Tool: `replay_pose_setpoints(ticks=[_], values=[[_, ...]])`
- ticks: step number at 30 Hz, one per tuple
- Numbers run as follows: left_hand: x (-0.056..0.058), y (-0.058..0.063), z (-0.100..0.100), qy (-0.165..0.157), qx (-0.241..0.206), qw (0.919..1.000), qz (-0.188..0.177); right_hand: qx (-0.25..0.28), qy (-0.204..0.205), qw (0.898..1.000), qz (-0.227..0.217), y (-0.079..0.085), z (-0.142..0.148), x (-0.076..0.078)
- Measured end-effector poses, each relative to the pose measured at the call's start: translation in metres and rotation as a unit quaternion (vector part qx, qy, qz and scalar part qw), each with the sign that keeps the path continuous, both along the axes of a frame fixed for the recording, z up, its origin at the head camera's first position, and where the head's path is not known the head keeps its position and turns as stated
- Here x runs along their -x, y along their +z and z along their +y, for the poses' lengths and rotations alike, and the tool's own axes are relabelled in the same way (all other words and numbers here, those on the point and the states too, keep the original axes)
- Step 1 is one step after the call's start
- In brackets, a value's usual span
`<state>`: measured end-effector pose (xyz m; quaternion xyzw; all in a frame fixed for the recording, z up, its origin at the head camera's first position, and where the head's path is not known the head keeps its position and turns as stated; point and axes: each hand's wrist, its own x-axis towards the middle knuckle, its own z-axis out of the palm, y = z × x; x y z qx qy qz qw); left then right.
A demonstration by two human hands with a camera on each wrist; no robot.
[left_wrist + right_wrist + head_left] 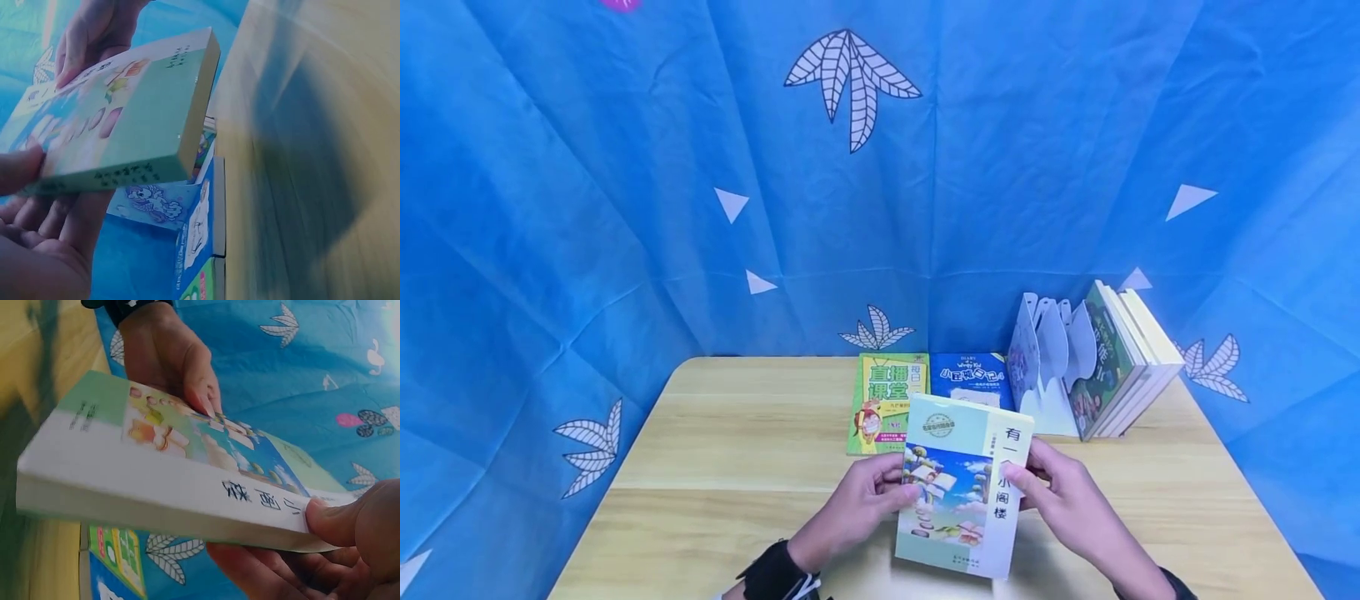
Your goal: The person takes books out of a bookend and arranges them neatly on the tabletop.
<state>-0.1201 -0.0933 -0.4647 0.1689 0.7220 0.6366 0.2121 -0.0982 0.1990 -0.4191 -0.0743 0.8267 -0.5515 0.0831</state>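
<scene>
A thick paperback book with a pale green and white cover and a storybook picture is held up above the table, its front toward the head camera. My left hand grips its left edge, thumb on the cover and fingers behind. On the opposite edge my right hand holds it the same way, its thumb pressing the white strip. In the left wrist view the book's green spine and bottom page edges show. Behind it lie a green book and a blue book, each partly covered.
A white book rack with wavy dividers stands at the back right. Several books lean upright at its right side. The wooden table ends against a blue patterned cloth.
</scene>
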Motion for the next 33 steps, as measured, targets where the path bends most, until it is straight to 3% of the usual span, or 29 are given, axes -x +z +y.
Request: replay_pose_setpoints(ticks=[4,7,12,16,22,28,33], values=[[-0.006,0.002,-0.001,0.013,0.021,0.9996,0.017,-0.007,0.015,1.0,0.008,-0.001,-0.003,0.0],[-0.007,0.004,-0.004,0.019,0.023,0.9994,0.019,-0.029,0.005,0.999,0.015,0.0,-0.005,-0.001],[0.0,0.011,-0.016,0.062,0.044,0.9965,0.034,-0.077,-0.019,0.994,0.069,-0.001,-0.003,-0.005],[0.014,0.015,-0.031,0.136,0.046,0.9893,0.026,-0.088,-0.028,0.992,0.084,-0.005,0.003,-0.007],[0.047,0.02,-0.063,0.232,0.07,0.9696,0.034,-0.108,-0.036,0.991,0.068,-0.01,0.011,-0.006],[0.078,0.009,-0.093,0.291,0.129,0.9476,0.025,-0.109,-0.047,0.991,0.07,-0.016,0.018,-0.008],[0.096,-0.006,-0.112,0.315,0.151,0.9366,-0.019,-0.117,-0.049,0.991,0.048,-0.022,0.021,-0.009]])
